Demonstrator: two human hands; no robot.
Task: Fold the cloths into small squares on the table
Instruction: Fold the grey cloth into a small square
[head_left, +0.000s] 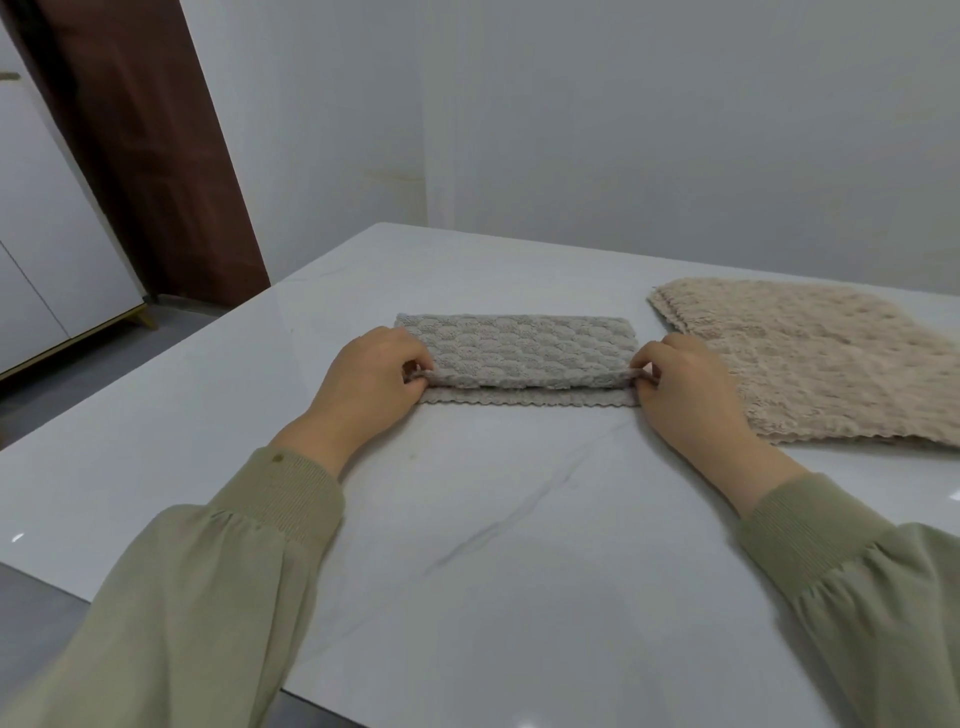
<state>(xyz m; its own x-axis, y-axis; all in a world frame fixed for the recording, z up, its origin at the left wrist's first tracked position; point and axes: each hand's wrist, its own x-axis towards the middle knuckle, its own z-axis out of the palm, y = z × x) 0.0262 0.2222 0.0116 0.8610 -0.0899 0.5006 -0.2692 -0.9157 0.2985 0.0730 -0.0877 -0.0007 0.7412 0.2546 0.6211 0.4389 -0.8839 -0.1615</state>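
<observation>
Sleeves (208, 571): green, closest.
Left hand (371, 384): fingers (415, 376) pinch the grey cloth's (519, 345) top flap.
Right hand (685, 397): fingers (644, 364) pinch it too.
Done: first fold, nearly.
To do: beige pile (810, 364), maybe several cloths, lying flat on the desk (467, 519).

Grey cloth (514, 348): soft matt terry, embossed in a bumpy scale-like pattern, with a scalloped stitched edge. Beige cloths (810, 364): fluffier, a shaggy plush pile, matt as well. The surface (493, 519) is smooth and glossy, white stone-look with faint grey veins and small glints of light. Sleeves (208, 597) are plain matt olive fabric, cuffs (291, 493) ribbed knit. The wall (623, 130) is matt paint, the door (156, 156) dark brown wood-look.
</observation>
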